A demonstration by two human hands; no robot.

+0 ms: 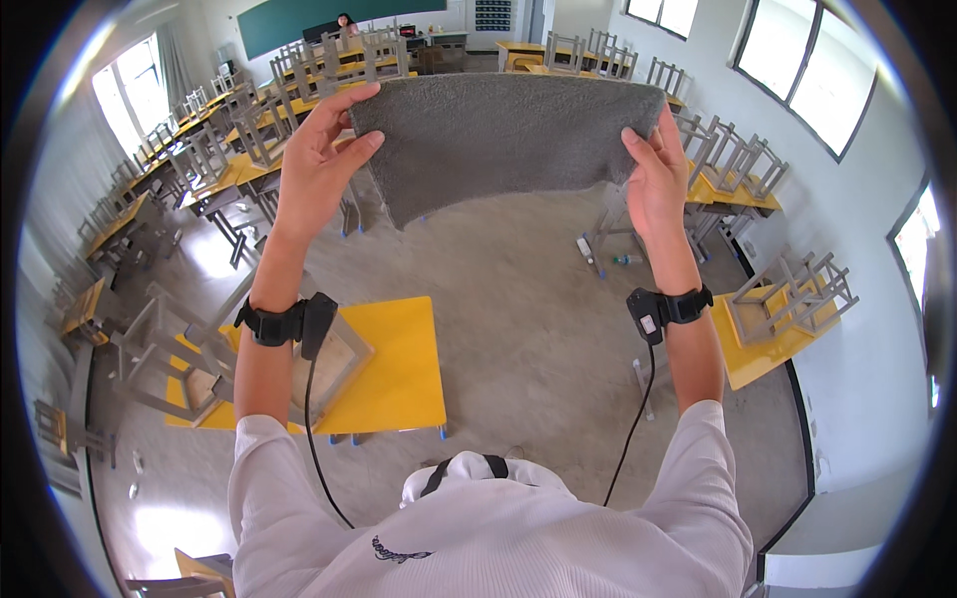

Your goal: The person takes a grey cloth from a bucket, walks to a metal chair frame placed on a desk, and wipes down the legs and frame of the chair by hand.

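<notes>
A grey cloth (508, 134) with a towel-like nap is stretched out in the air before me, its top edge nearly straight and its lower left corner hanging down. My left hand (325, 153) pinches its upper left corner between thumb and fingers. At the upper right corner my right hand (656, 168) grips the cloth, the thumb in front and the fingers partly hidden behind it. Both arms are raised and reach forward, each with a black strapped device and cable at the wrist.
A yellow desk (396, 359) with upturned stools (202, 374) stands at my lower left. Another yellow desk (748, 366) with stools is by the right wall. Rows of desks with stools fill the room ahead. Bottles (626, 260) lie on the floor. A person (347, 24) is near the chalkboard.
</notes>
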